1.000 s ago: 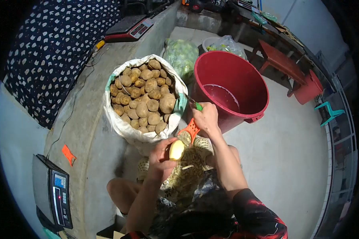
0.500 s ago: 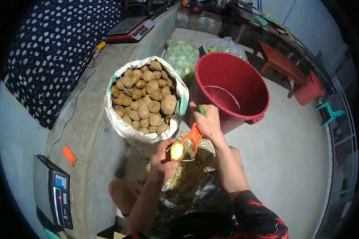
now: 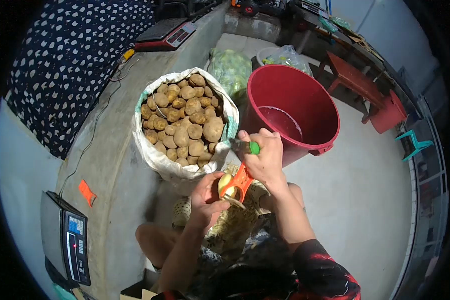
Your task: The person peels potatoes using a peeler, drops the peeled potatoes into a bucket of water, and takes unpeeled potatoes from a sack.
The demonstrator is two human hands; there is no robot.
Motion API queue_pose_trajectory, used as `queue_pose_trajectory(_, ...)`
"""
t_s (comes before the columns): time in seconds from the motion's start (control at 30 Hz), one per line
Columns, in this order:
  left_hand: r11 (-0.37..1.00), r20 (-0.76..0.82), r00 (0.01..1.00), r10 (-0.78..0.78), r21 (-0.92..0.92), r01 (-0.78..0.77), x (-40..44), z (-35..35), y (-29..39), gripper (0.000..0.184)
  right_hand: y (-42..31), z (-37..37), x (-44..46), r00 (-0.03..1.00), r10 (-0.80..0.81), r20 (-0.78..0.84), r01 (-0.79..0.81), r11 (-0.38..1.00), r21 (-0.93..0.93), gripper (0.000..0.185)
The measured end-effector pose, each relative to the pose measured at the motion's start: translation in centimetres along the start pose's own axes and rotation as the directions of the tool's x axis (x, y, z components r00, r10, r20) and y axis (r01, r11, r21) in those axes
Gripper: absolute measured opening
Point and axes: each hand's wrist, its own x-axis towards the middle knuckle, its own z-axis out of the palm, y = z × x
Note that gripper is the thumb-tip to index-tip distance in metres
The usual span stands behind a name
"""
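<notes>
My left hand (image 3: 205,200) holds a mostly peeled, pale yellow potato (image 3: 225,183) between thumb and fingers. An orange peeler (image 3: 243,181) lies against the potato's right side, with a strip of peel hanging at its blade. My right hand (image 3: 265,156) is closed round the peeler; a knife with a green part on its handle (image 3: 254,147) also sticks out of this hand, its dark blade pointing left. Peelings (image 3: 232,220) lie below, between my legs. A white sack (image 3: 157,167) full of unpeeled potatoes (image 3: 185,117) stands beyond my left hand.
A large red tub (image 3: 330,117) stands right of the sack. Behind are a bag of green vegetables (image 3: 230,70) and a clear bag (image 3: 290,60). On the left ledge are two scales (image 3: 75,245), (image 3: 167,36) and another orange peeler (image 3: 87,192). A red bench (image 3: 355,82) is at the right.
The peeler has moved down along the potato, and a peel strip now hangs at the blade. My right hand has turned, so the knife shows again. The potato has tilted in my left hand.
</notes>
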Motion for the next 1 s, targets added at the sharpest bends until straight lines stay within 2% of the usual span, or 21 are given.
queue_pose_trajectory(0.03, 1.000, 0.008, 1.000, -0.009, 0.027, 0.008, 0.0, 0.2, -0.1, 0.075, 0.4, 0.2, 0.0, 0.997, -0.057, -0.055, 0.053, 0.996, -0.066, 0.017)
queue_pose_trajectory(0.1, 1.000, 0.014, 1.000, 0.014, 0.007, -0.015, 0.1, -0.6, -0.7, 0.076, 4.7, 2.2, 0.8, 0.996, -0.034, -0.085, 0.033, 0.999, -0.015, 0.022)
queue_pose_trajectory(0.13, 1.000, 0.083, 0.996, 0.012, -0.012, -0.012, 0.0, -1.3, -0.7, 0.076, 5.3, 2.5, 1.2, 0.986, 0.167, -0.024, -0.166, 0.985, 0.044, 0.028)
queue_pose_trajectory(0.17, 1.000, 0.151, 0.988, 0.005, -0.027, -0.001, 0.0, -1.9, -0.7, 0.077, 5.9, 2.7, 1.2, 0.931, 0.363, 0.047, -0.366, 0.926, 0.092, 0.034)
queue_pose_trajectory(0.2, 0.999, 0.148, 0.989, 0.017, -0.030, -0.013, 0.2, -2.1, -0.8, 0.076, 5.7, 2.6, 1.2, 0.924, 0.375, 0.078, -0.383, 0.905, 0.187, 0.050)
queue_pose_trajectory(0.23, 0.999, 0.148, 0.989, 0.026, -0.037, -0.020, 0.3, -2.0, -0.9, 0.076, 5.5, 2.4, 1.3, 0.927, 0.368, 0.079, -0.376, 0.909, 0.181, 0.050)
queue_pose_trajectory(0.27, 0.999, 0.101, 0.994, 0.044, -0.031, -0.041, 0.4, -2.0, -0.9, 0.074, 5.1, 2.4, 1.2, 0.916, 0.374, 0.147, -0.401, 0.825, 0.398, 0.050)
queue_pose_trajectory(0.3, 0.998, 0.050, 0.997, 0.055, -0.018, -0.054, 0.3, -1.8, -0.7, 0.072, 4.4, 2.2, 1.0, 0.902, 0.372, 0.220, -0.426, 0.684, 0.592, 0.051)
queue_pose_trajectory(0.33, 0.998, 0.049, 0.997, 0.056, -0.021, -0.055, 0.3, -1.2, -0.4, 0.070, 3.6, 1.9, 0.8, 0.932, 0.331, 0.148, -0.362, 0.829, 0.426, 0.049)
queue_pose_trajectory(0.37, 0.999, 0.047, 0.997, 0.053, -0.017, -0.052, 0.2, -1.1, -0.2, 0.070, 3.7, 2.2, 0.7, 0.931, 0.335, 0.149, -0.366, 0.826, 0.429, 0.049)
queue_pose_trajectory(0.43, 0.999, 0.026, 0.999, 0.042, -0.012, -0.041, 0.4, -0.9, -0.1, 0.069, 3.9, 2.3, 0.7, 0.935, 0.310, 0.172, -0.352, 0.755, 0.553, 0.048)
queue_pose_trajectory(0.57, 0.994, -0.004, 0.995, 0.097, 0.053, -0.096, 0.6, -1.0, -0.4, 0.069, 3.2, 1.8, 0.9, 0.948, 0.298, 0.107, -0.313, 0.832, 0.457, 0.048)
queue_pose_trajectory(0.73, 0.985, 0.018, 0.992, 0.122, 0.117, -0.123, 0.8, -1.4, -0.8, 0.070, 3.2, 2.0, 0.6, 0.941, 0.310, 0.135, -0.334, 0.787, 0.519, 0.048)
queue_pose_trajectory(0.8, 0.982, 0.023, 0.989, 0.143, 0.122, -0.145, 0.9, -1.3, -0.8, 0.070, 3.3, 2.1, 0.7, 0.988, 0.148, -0.037, -0.132, 0.949, 0.286, 0.049)
queue_pose_trajectory(0.83, 0.978, 0.028, 0.987, 0.161, 0.127, -0.163, 0.9, -1.3, -0.7, 0.069, 3.4, 2.3, 0.6, 0.988, 0.149, -0.037, -0.132, 0.949, 0.286, 0.049)
queue_pose_trajectory(0.9, 0.977, 0.039, 0.986, 0.160, 0.138, -0.164, 1.0, -1.8, -0.9, 0.070, 3.3, 2.7, 0.5, 0.924, 0.340, 0.172, -0.374, 0.725, 0.578, 0.049)
queue_pose_trajectory(0.93, 0.975, 0.051, 0.986, 0.160, 0.149, -0.166, 1.0, -1.9, -0.9, 0.070, 3.1, 2.6, 0.4, 0.979, 0.201, 0.025, -0.196, 0.908, 0.371, 0.047)
queue_pose_trajectory(0.97, 0.975, 0.051, 0.986, 0.160, 0.149, -0.166, 1.0, -1.9, -1.0, 0.070, 2.9, 2.6, 0.3, 0.979, 0.201, 0.026, -0.197, 0.908, 0.371, 0.047)
queue_pose_trajectory(1.0, 0.975, 0.049, 0.987, 0.154, 0.156, -0.160, 0.9, -1.7, -1.0, 0.070, 2.3, 2.6, 0.2, 0.989, 0.145, -0.022, -0.133, 0.951, 0.280, 0.045)
